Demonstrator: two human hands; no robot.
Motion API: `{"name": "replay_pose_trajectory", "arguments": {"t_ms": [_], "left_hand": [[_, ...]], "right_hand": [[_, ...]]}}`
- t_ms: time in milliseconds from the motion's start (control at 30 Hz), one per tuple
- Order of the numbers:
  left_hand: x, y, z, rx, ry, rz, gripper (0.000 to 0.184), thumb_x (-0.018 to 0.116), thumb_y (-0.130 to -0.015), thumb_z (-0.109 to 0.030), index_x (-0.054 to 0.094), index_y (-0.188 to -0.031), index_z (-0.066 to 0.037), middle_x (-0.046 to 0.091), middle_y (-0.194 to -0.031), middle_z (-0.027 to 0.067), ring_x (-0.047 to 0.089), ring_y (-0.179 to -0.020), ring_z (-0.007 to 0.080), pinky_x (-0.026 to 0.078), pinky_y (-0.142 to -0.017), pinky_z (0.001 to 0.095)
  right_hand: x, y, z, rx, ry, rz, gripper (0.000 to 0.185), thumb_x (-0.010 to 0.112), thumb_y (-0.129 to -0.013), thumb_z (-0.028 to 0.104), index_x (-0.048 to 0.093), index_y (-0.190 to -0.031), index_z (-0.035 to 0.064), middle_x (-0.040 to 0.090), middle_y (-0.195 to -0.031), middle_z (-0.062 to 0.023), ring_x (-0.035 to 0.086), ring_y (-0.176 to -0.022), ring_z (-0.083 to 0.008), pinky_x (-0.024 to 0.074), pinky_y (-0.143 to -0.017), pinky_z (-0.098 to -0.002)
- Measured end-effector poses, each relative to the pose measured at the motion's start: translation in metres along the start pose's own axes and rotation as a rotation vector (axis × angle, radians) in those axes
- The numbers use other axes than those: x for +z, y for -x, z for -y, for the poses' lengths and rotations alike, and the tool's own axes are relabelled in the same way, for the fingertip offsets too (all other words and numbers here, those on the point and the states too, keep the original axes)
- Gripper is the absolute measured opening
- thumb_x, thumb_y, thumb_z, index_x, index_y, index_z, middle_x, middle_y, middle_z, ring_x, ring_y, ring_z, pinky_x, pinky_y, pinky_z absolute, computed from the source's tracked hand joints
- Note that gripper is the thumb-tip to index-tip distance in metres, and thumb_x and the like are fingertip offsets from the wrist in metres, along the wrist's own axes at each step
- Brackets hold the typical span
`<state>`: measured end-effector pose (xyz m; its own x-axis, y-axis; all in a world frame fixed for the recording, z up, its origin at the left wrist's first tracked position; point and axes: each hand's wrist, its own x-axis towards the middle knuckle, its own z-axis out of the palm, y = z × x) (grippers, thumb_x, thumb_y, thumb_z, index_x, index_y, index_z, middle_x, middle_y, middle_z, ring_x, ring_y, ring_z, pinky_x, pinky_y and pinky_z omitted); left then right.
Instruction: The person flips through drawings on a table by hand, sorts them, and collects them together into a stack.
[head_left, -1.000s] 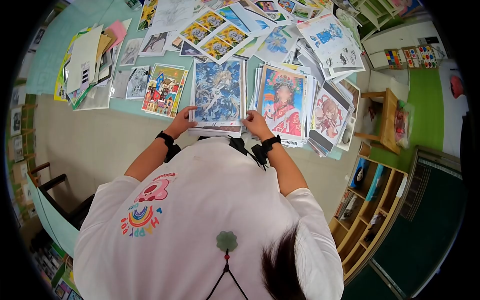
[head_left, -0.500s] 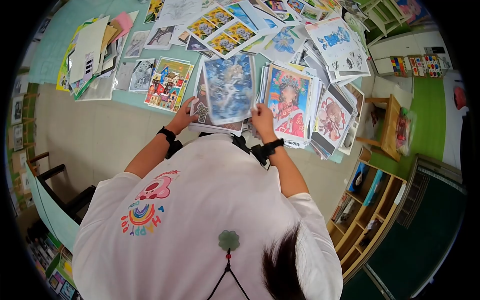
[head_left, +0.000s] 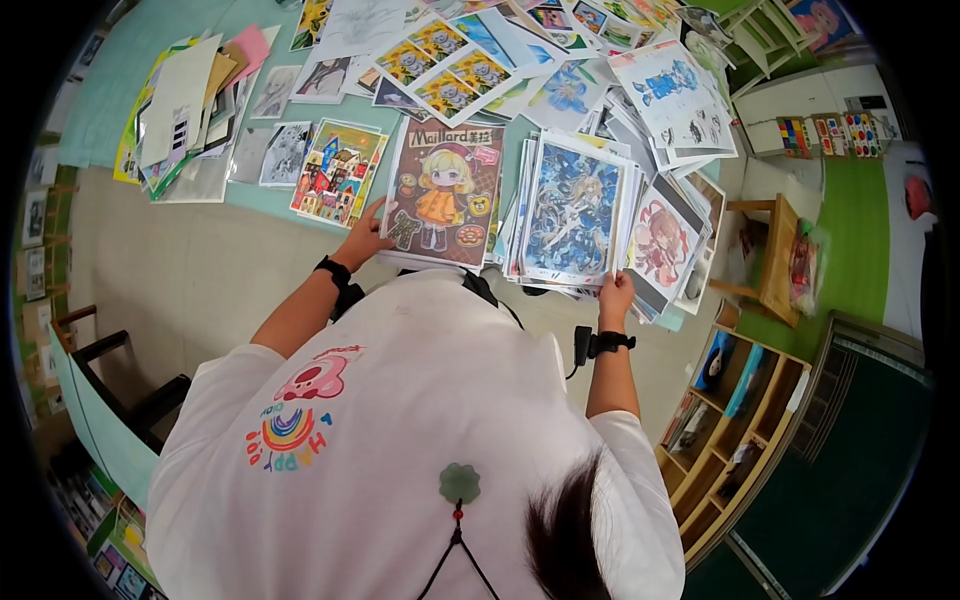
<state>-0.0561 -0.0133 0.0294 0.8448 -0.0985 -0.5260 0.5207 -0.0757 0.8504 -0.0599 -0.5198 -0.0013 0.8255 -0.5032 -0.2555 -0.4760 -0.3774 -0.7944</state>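
Note:
My right hand (head_left: pixel 616 294) pinches the lower right corner of a blue picture sheet (head_left: pixel 575 210) showing a pale-haired figure. That sheet lies over the pile of prints on the right, covering its former top picture. My left hand (head_left: pixel 366 240) grips the lower left edge of a stack of pictures at the table's front edge, thumb on top and fingers partly hidden. On top of this stack is a brown "Maillard" picture (head_left: pixel 443 198) of a cartoon girl in orange. A colourful house picture (head_left: pixel 338 172) lies just left of my left hand.
Loose prints, including a sunflower sheet (head_left: pixel 440 68), overlap across the back of the table (head_left: pixel 110 60). Papers and folders (head_left: pixel 185 115) are piled at the left. To the right stand a wooden stool (head_left: pixel 770 258) and a wooden shelf (head_left: pixel 735 420); a black chair (head_left: pixel 130 385) is at the left.
My right hand has carried the blue picture from the middle stack rightward onto the right pile. The "Maillard" picture is now uncovered. My left hand has stayed at its stack's edge.

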Motion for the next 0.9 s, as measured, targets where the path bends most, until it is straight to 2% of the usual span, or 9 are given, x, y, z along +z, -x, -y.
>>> {"name": "replay_pose_trajectory", "arguments": {"t_ms": [33,133,233,300,367,433,733,833,900], "left_hand": [[0.000,0.001,-0.003,-0.015,-0.022,0.001,0.089,0.065,-0.070,0.011,0.022,-0.144,-0.013,0.061,-0.097,0.0066,0.057,-0.082,0.0116,0.047,-0.072,0.0255],[-0.001,0.002,-0.004,-0.019,-0.077,-0.006,0.089,0.067,-0.070,0.009,0.022,-0.144,-0.012,0.060,-0.092,0.0054,0.056,-0.078,0.0102,0.045,-0.068,0.0247],[0.002,-0.002,0.005,0.008,-0.017,-0.016,0.087,0.068,-0.071,0.007,0.024,-0.143,-0.013,0.061,-0.092,0.0058,0.057,-0.080,0.0108,0.046,-0.070,0.0255],[0.002,-0.004,0.010,0.001,0.000,0.004,0.086,0.068,-0.071,0.007,0.025,-0.142,-0.013,0.061,-0.094,0.0067,0.058,-0.082,0.0114,0.046,-0.072,0.0260],[0.003,-0.006,0.009,-0.016,-0.013,0.013,0.085,0.069,-0.071,0.006,0.025,-0.142,-0.013,0.062,-0.097,0.0078,0.058,-0.086,0.0123,0.047,-0.075,0.0268],[0.004,-0.006,0.006,-0.044,-0.056,0.008,0.086,0.069,-0.072,0.006,0.025,-0.142,-0.014,0.062,-0.100,0.0089,0.059,-0.089,0.0132,0.047,-0.078,0.0280],[0.002,-0.006,0.012,-0.039,0.019,0.042,0.087,0.070,-0.072,0.004,0.020,-0.143,-0.009,0.062,-0.105,0.0113,0.060,-0.093,0.0164,0.049,-0.078,0.0302],[0.002,-0.005,0.008,-0.054,-0.008,0.039,0.088,0.069,-0.072,0.004,0.019,-0.143,-0.008,0.061,-0.105,0.0111,0.060,-0.093,0.0170,0.048,-0.079,0.0304],[0.001,-0.006,0.008,-0.076,-0.001,0.043,0.088,0.069,-0.072,0.004,0.018,-0.143,-0.007,0.061,-0.106,0.0113,0.059,-0.094,0.0173,0.048,-0.079,0.0307]], "right_hand": [[0.001,-0.003,-0.005,-0.046,0.116,-0.016,0.026,0.061,-0.082,0.014,0.054,-0.099,-0.0050,0.057,-0.067,-0.0089,0.061,-0.062,-0.0202,0.0484,-0.055,-0.0324],[0.010,0.014,0.022,-0.536,0.675,-0.503,0.027,0.064,-0.079,0.016,0.056,-0.094,-0.0049,0.059,-0.069,-0.0122,0.060,-0.068,-0.0245,0.0478,-0.063,-0.0353],[0.037,0.019,0.056,-0.692,0.363,-0.328,0.023,0.065,-0.078,0.018,0.060,-0.088,-0.0018,0.062,-0.074,-0.0133,0.058,-0.065,-0.0269,0.0472,-0.063,-0.0345],[0.070,0.025,0.064,-0.375,0.033,0.191,0.022,0.066,-0.077,0.020,0.061,-0.084,-0.0002,0.062,-0.074,-0.0125,0.056,-0.063,-0.0272,0.0466,-0.062,-0.0340],[0.091,0.046,0.103,-0.389,0.242,0.567,0.023,0.066,-0.077,0.022,0.062,-0.083,0.0004,0.061,-0.072,-0.0128,0.057,-0.063,-0.0261,0.0466,-0.062,-0.0333],[0.115,0.061,0.121,-0.247,0.312,0.784,0.025,0.067,-0.076,0.023,0.062,-0.083,-0.0003,0.061,-0.070,-0.0134,0.058,-0.064,-0.0265,0.0470,-0.062,-0.0338],[0.175,0.060,0.096,-0.288,0.441,0.706,0.038,0.068,-0.075,0.026,0.062,-0.099,-0.0033,0.064,-0.078,-0.0146,0.062,-0.069,-0.0256,0.0486,-0.063,-0.0339],[0.177,0.061,0.102,-0.228,0.395,0.671,0.035,0.069,-0.071,0.022,0.063,-0.090,-0.0061,0.065,-0.084,-0.0232,0.064,-0.081,-0.0348,0.0497,-0.073,-0.0386],[0.179,0.060,0.102,-0.194,0.337,0.674,0.031,0.070,-0.070,0.020,0.063,-0.086,-0.0057,0.065,-0.080,-0.0216,0.064,-0.077,-0.0328,0.0500,-0.070,-0.0374]]}}
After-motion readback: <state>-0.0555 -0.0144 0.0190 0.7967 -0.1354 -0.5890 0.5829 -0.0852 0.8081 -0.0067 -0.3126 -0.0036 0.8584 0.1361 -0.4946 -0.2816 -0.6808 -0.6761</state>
